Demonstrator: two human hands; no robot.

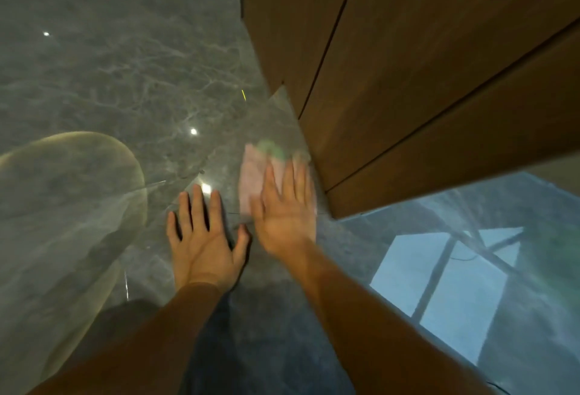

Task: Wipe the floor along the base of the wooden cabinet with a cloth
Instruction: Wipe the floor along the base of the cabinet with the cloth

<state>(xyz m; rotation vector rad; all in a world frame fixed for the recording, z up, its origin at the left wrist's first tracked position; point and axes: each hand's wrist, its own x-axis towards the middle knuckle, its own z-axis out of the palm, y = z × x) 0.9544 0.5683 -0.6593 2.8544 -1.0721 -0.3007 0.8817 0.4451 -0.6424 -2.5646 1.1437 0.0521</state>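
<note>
A pale pink cloth point(251, 171) with a green patch at its far end lies flat on the glossy grey marble floor point(125, 80), right beside the base of the wooden cabinet point(408, 80). My right hand point(287, 209) presses flat on the near part of the cloth, fingers extended and blurred by motion. My left hand point(204, 237) rests palm down on the bare floor just left of the cloth, fingers spread, holding nothing.
The cabinet's brown panels fill the upper right, and their corner ends near my right hand. The polished floor mirrors a window at lower right, ceiling lights, and a rounded beige shape at left.
</note>
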